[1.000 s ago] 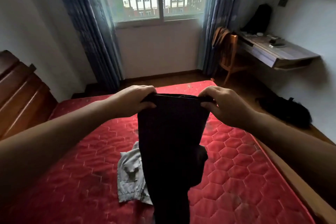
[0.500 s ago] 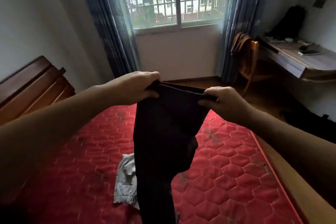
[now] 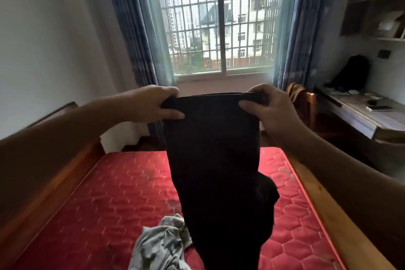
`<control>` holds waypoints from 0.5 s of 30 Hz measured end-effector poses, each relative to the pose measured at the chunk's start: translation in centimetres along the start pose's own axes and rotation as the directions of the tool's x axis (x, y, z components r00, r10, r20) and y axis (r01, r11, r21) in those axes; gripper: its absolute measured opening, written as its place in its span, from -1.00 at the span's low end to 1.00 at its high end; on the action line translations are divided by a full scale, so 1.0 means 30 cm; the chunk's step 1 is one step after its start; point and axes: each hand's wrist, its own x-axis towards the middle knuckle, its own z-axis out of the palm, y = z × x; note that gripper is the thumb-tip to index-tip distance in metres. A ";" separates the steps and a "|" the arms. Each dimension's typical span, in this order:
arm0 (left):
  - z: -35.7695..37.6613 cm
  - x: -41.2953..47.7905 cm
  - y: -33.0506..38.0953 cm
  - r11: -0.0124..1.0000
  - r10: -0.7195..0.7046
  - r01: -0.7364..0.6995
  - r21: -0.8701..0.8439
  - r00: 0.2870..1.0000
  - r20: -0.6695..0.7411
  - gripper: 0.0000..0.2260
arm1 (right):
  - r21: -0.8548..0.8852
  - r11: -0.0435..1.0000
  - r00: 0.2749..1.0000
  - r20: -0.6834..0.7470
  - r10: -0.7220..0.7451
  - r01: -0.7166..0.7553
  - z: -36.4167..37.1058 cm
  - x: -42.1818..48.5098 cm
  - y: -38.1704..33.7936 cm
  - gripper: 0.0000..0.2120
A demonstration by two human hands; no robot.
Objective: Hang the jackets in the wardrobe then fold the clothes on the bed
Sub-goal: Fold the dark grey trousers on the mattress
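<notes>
Running along the left edge of the bed, a wooden frame [image 3: 65, 173] borders the red mattress [image 3: 114, 193], whose quilted top shows a few dark smudges. Above that side the left hand [image 3: 153, 103] grips the left end of the waistband of the black trousers [image 3: 219, 160]: its fingers are curled over the top of the band and the thumb presses the cloth from the front.

Near the mattress's near edge, about midway across, a crumpled grey garment [image 3: 162, 245] lies in a heap just left of the hanging trousers, partly hidden behind them. The trousers are held up in the air over the middle of the mattress with the waistband stretched level between both hands. The cloth drops straight down and bulges out on its right side lower down. Its lower end runs out of view at the bottom, so I cannot tell whether it touches the mattress.

Behind, beyond the far edge of the bed, a barred window [image 3: 219, 28] stands between blue curtains [image 3: 131, 28]. The right hand [image 3: 269, 107] clamps the right end of the waistband, thumb in front and fingers curled over the top.

Past the bed's right edge stand a wooden chair [image 3: 303, 103] and a desk [image 3: 359, 120], with a phone [image 3: 378, 108] and a dark bag [image 3: 352, 72] on the desk.
</notes>
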 end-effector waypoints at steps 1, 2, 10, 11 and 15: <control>0.001 0.010 0.030 1.000 0.005 -0.005 -0.001 1.000 0.004 -0.50 | -0.001 1.000 1.000 0.010 -0.007 0.007 0.008 0.000 -0.008 -0.80; 0.008 0.028 0.072 1.000 0.024 -0.024 -0.019 1.000 -0.001 -0.43 | -0.011 1.000 0.999 0.024 -0.023 0.023 0.021 0.001 -0.016 -0.81; 0.112 0.185 0.269 0.973 0.109 -0.122 -0.197 0.991 -0.079 -0.73 | -0.012 1.000 0.999 0.027 -0.017 0.017 0.025 -0.026 0.103 -0.64; 0.123 0.178 0.255 0.974 0.088 -0.104 -0.203 0.993 -0.084 -0.75 | -0.127 0.992 1.000 0.009 0.023 -0.021 -0.001 -0.053 0.188 -0.67; 0.150 0.151 0.211 0.965 0.048 -0.086 -0.246 0.987 -0.155 -0.79 | -0.383 0.715 0.790 -0.068 0.609 -0.584 -0.140 -0.220 0.565 -0.53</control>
